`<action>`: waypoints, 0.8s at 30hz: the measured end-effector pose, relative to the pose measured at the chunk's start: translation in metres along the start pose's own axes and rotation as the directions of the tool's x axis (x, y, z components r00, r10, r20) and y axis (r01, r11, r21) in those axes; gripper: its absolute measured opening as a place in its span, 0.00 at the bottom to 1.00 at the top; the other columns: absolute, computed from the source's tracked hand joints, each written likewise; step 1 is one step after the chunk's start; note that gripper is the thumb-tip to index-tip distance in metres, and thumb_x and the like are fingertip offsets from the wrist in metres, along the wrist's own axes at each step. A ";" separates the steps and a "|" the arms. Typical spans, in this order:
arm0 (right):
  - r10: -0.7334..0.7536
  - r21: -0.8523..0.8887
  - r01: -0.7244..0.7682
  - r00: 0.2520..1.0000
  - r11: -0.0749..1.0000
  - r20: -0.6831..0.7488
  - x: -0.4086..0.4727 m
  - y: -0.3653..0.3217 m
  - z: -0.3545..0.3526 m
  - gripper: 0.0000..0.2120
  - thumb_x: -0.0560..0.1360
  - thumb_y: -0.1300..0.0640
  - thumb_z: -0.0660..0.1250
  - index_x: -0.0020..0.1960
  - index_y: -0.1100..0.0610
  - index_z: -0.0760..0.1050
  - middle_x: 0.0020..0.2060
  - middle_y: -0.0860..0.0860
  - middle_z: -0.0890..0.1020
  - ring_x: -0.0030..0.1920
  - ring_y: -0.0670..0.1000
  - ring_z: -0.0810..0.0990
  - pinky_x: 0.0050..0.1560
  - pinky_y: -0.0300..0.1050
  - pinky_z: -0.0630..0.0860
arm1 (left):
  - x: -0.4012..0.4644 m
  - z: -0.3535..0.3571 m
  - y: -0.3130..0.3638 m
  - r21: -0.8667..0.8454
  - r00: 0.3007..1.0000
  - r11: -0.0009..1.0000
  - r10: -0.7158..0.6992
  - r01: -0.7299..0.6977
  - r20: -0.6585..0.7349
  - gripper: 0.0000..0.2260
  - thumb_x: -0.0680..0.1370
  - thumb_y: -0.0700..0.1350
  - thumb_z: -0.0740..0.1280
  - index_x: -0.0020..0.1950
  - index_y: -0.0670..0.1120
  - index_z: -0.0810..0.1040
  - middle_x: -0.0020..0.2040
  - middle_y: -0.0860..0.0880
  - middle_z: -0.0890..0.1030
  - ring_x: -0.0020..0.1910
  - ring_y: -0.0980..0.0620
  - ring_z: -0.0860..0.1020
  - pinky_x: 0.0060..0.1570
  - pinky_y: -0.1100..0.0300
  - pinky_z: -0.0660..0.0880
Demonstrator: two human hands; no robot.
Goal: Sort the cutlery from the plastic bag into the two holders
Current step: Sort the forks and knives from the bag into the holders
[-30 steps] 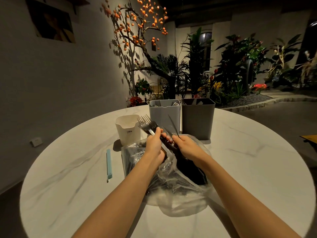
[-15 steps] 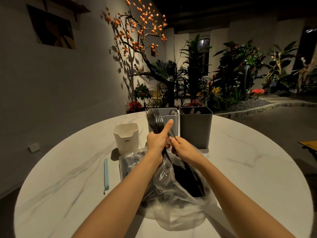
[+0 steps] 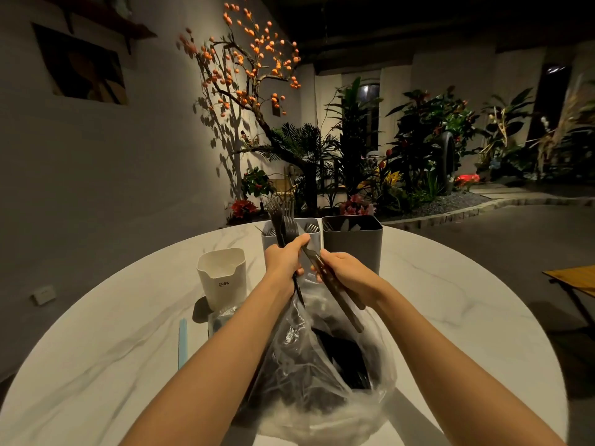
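Compared with half a second ago, the left hand (image 3: 285, 260) no longer points its forefinger; that finger now folds over the forks (image 3: 283, 226), which stand higher and nearly upright, tines above the rim of the light holder (image 3: 267, 239). The right hand (image 3: 346, 273) has drawn back from the left and now lifts wood-handled pieces (image 3: 338, 297) clear of the bag (image 3: 322, 375). The view itself sits lower on the table (image 3: 450, 317).

Left hand: fingers curled round a bundle of dark metal forks, gripping the handles, whose ends hang below the fist. Right hand: thumb and fingers pinching two or so brown, riveted handles that slope down towards the bag mouth; their working ends are hidden between the two hands, so their type cannot be told.

The bag is clear, crinkled film, slumped in the middle of the table between the forearms, with dark cutlery still inside, its shapes blurred by the plastic. The light holder is square and grey, with forks in it; the dark holder (image 3: 352, 243) touches it on the right and shows pale ends at its rim. Both are partly covered by the hands.

A white cup (image 3: 222, 275) with a notched rim and small lettering stands left of the bag. A pale blue strip (image 3: 182, 342) lies flat near the left edge. The table is round, white and veined like marble; its near edge is cut off.
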State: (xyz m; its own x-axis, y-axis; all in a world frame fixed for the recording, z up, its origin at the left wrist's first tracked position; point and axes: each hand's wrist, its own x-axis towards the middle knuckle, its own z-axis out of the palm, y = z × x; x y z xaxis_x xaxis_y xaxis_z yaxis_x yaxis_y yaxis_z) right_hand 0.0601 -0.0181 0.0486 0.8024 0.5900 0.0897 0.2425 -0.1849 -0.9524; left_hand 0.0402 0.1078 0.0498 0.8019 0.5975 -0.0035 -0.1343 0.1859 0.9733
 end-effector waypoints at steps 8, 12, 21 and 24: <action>0.053 -0.008 -0.053 0.998 0.999 0.017 -0.003 0.006 -0.024 0.18 0.80 0.48 0.60 0.43 0.59 0.80 0.36 0.53 0.80 0.30 0.42 0.77 0.30 0.35 0.70 | 0.016 0.001 0.014 -0.083 0.999 0.997 0.006 -0.010 -0.042 0.11 0.74 0.43 0.73 0.49 0.37 0.77 0.32 0.48 0.71 0.22 0.55 0.61 0.19 0.64 0.62; -0.022 0.011 0.023 0.995 1.000 -0.096 0.004 0.013 -0.029 0.19 0.79 0.49 0.64 0.47 0.65 0.82 0.33 0.53 0.79 0.30 0.45 0.73 0.32 0.37 0.69 | 0.017 0.005 0.017 -0.096 0.997 0.994 0.044 -0.050 -0.071 0.09 0.75 0.43 0.72 0.43 0.40 0.74 0.33 0.48 0.71 0.23 0.55 0.62 0.20 0.66 0.62; -0.184 -0.048 0.178 0.968 0.983 -0.171 0.014 0.010 -0.026 0.12 0.79 0.57 0.64 0.51 0.65 0.82 0.30 0.50 0.75 0.23 0.38 0.68 0.27 0.26 0.63 | 0.016 0.021 0.010 -0.100 0.999 0.995 0.001 0.003 0.034 0.08 0.76 0.43 0.71 0.42 0.41 0.75 0.32 0.49 0.73 0.23 0.56 0.64 0.22 0.65 0.64; -0.171 -0.062 0.162 0.968 0.985 -0.183 0.015 0.006 -0.030 0.13 0.80 0.56 0.63 0.52 0.65 0.82 0.31 0.49 0.76 0.24 0.35 0.71 0.28 0.25 0.64 | 0.013 0.029 0.008 -0.061 0.998 0.998 0.011 -0.007 0.059 0.06 0.77 0.42 0.70 0.42 0.42 0.76 0.32 0.49 0.73 0.25 0.56 0.65 0.22 0.65 0.64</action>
State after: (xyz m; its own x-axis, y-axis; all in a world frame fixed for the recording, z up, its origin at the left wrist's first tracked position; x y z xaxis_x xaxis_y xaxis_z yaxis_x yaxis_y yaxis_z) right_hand 0.0902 -0.0340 0.0536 0.8353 0.4588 0.3030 0.4027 -0.1354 -0.9053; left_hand 0.0664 0.0946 0.0643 0.8334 0.5523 0.0207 -0.1753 0.2287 0.9576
